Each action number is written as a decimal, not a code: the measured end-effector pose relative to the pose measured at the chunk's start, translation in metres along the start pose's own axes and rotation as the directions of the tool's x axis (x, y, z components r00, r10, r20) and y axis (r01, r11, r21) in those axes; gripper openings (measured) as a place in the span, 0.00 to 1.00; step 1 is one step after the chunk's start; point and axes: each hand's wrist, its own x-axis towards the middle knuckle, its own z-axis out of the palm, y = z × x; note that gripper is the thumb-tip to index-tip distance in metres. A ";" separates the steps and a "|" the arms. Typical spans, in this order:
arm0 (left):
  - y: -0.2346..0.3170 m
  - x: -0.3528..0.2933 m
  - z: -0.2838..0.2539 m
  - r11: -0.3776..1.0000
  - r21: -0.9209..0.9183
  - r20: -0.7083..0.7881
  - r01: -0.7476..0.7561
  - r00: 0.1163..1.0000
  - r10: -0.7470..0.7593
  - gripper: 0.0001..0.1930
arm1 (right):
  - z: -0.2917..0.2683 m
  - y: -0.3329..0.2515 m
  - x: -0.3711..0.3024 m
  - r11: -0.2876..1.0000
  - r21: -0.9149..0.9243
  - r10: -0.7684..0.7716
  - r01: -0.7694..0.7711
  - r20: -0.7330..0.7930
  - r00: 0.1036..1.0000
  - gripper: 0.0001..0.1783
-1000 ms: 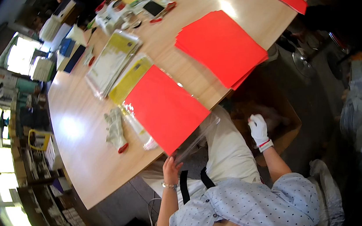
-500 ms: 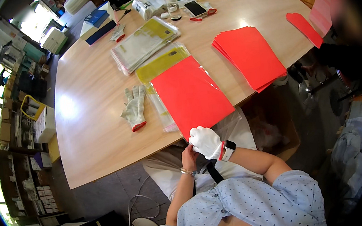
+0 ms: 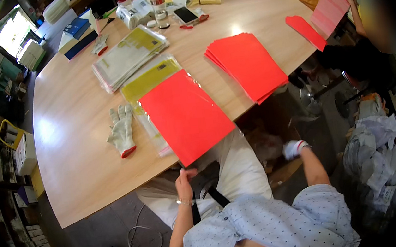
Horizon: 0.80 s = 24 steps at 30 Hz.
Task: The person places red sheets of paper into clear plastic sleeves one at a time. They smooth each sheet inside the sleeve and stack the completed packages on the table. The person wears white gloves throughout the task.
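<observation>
My bare left hand point(image 3: 184, 180) is at the table's near edge, just below the lower corner of a red sheet point(image 3: 187, 117) in a clear plastic bag. Its fingers are closed together; what they pinch, if anything, is too small to tell. The bag's clear end point(image 3: 220, 149) juts past the table edge over my lap. My right hand point(image 3: 295, 149), in a white glove with a red cuff, is out to the right of my knee above a cardboard box; motion smears its fingers. Beneath the bagged sheet lie more clear bags with olive-yellow print point(image 3: 152, 80).
A fanned stack of red sheets point(image 3: 250, 65) lies to the right. A grey-white glove point(image 3: 122, 131) rests at left, with a pile of plastic bags point(image 3: 128, 58) beyond. A phone point(image 3: 185, 15) and a jar point(image 3: 160, 16) stand farther back. At far right another person holds a sheet point(image 3: 330, 10).
My right hand has left the bag's near corner and swung right, off the table. My left hand stays near that corner. The whole view has shifted, so the table appears farther left.
</observation>
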 end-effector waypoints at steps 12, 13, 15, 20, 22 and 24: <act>0.041 0.011 -0.007 -0.078 0.741 0.479 -0.667 0.445 0.757 0.11 | -0.208 -0.123 0.035 0.331 0.238 -0.313 0.913 -0.885 0.344 0.10; 0.046 0.016 -0.009 -0.032 0.700 0.477 -0.713 0.434 0.764 0.07 | -0.207 -0.121 0.039 0.260 0.295 -0.302 0.919 -0.879 0.368 0.09; 0.041 0.022 -0.017 0.046 0.736 0.436 -0.675 0.525 0.731 0.07 | -0.212 -0.122 0.039 0.199 0.477 -0.256 0.856 -0.818 0.515 0.03; 0.040 0.032 -0.011 0.310 0.853 0.175 -0.419 0.791 0.586 0.09 | -0.224 -0.151 0.037 0.666 0.475 -0.129 0.576 -0.686 0.716 0.10; 0.039 0.026 -0.012 0.638 0.727 -0.030 -0.254 0.916 0.400 0.09 | -0.229 -0.163 0.027 0.778 0.497 -0.016 0.385 -0.597 0.802 0.11; 0.036 0.021 -0.012 0.880 0.459 -0.147 -0.121 0.967 0.209 0.09 | -0.225 -0.169 0.029 0.716 0.610 0.110 0.339 -0.578 0.809 0.14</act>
